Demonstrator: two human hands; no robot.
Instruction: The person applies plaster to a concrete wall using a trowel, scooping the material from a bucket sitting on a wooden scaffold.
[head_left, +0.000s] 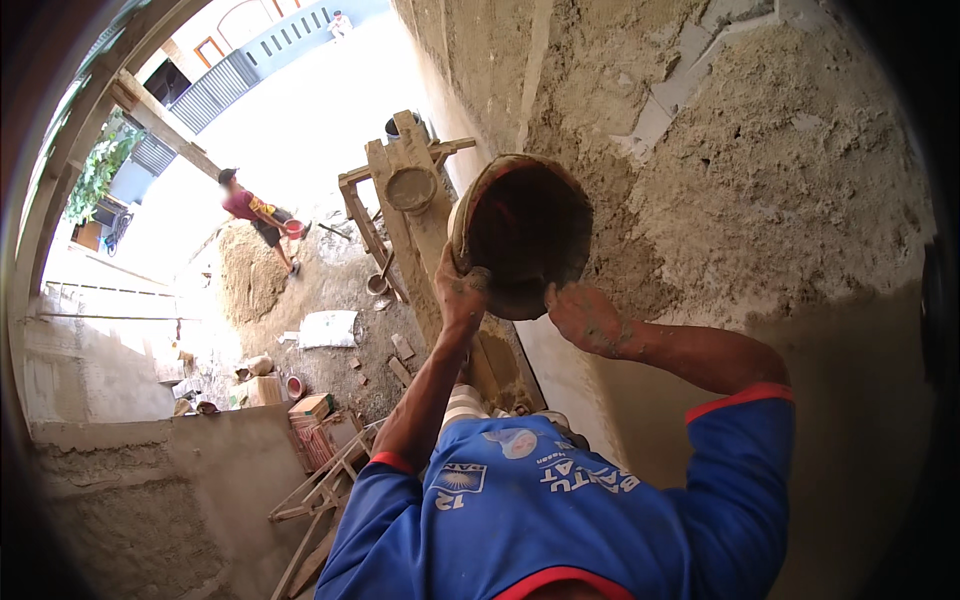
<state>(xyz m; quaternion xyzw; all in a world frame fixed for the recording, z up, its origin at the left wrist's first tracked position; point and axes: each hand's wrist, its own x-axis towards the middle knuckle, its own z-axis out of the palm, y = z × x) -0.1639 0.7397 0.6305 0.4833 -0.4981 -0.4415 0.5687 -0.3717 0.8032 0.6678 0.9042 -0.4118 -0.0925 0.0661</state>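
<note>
A mortar-crusted bucket [466,215] is tilted in front of me with its dark mouth turned up toward my view. My left hand [464,292] grips the bucket's near left side, fingers partly hidden against it. At the near right part of the rim, my right hand [588,318] has its fingers closed on the bucket's edge; grey mortar smears cover its back. What lies inside the bucket is too dark to make out. Just beyond, a round pan of grey mortar [411,190] rests on a wooden scaffold plank [405,150].
Rough mortar covers the wall [790,190] close on my right. Below to the left, a person [255,208] holds a red bucket [294,229] beside a sand pile [250,270]. A white sack [328,329], bricks and a wooden trestle [320,490] stand or lie lower down.
</note>
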